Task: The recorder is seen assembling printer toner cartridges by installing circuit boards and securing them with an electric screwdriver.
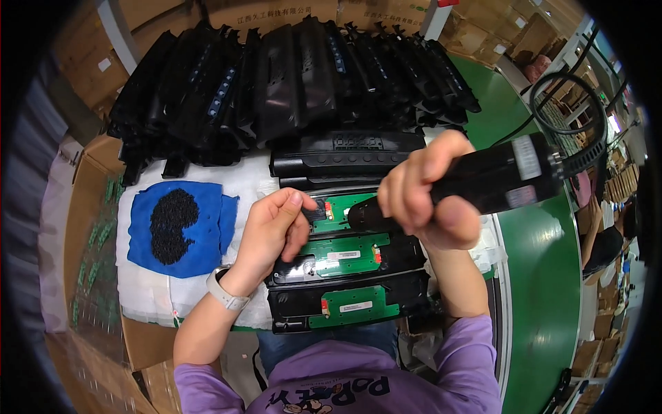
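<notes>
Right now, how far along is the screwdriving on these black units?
Done: cannot tell which boards are fastened. In hand: the right hand holds the electric screwdriver on the top green board; the left hand steadies it. Left: possibly the two nearer boards, and the stacked black units behind.

Across the top of my frame I see brown cardboard boxes (276,10), one with a printed line. A small white sticker (104,64) sits on a carton at upper left. Two white labels (528,157) wrap the black tool right of centre. Each green board at centre bears a white rectangular label (343,255). An open carton (89,207) flanks the left.
</notes>
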Demonstrator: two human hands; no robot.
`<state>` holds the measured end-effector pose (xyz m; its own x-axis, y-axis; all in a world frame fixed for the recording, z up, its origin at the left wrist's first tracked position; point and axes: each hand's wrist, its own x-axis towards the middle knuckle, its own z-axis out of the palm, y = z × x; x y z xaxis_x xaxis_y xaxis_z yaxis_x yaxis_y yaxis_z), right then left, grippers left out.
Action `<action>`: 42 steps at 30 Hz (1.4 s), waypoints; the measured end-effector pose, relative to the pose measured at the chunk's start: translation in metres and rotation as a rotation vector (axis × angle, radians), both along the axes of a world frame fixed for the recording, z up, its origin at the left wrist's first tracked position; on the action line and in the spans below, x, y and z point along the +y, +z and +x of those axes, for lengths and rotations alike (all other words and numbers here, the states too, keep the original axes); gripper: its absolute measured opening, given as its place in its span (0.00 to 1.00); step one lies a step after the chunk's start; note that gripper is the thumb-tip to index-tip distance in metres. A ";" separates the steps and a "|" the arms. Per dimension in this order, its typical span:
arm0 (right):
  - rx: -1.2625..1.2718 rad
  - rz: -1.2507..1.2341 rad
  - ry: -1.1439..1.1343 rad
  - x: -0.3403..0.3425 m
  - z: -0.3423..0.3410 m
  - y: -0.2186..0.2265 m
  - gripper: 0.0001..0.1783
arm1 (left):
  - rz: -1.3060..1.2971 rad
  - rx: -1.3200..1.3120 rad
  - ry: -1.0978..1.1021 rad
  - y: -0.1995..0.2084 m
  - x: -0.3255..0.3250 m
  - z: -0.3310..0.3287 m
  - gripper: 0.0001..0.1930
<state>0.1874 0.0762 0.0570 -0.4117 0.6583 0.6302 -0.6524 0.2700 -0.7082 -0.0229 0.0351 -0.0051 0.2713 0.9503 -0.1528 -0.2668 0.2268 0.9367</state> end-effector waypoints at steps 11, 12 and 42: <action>0.357 -0.063 0.005 0.008 0.009 0.001 0.16 | 0.070 0.013 -0.046 -0.002 -0.009 0.011 0.05; 0.362 -0.072 -0.008 0.008 0.008 0.000 0.16 | 0.060 0.038 -0.036 0.001 -0.010 0.012 0.05; 0.194 -0.212 -0.096 0.011 0.016 -0.004 0.11 | 0.276 0.036 0.208 -0.015 -0.011 0.021 0.09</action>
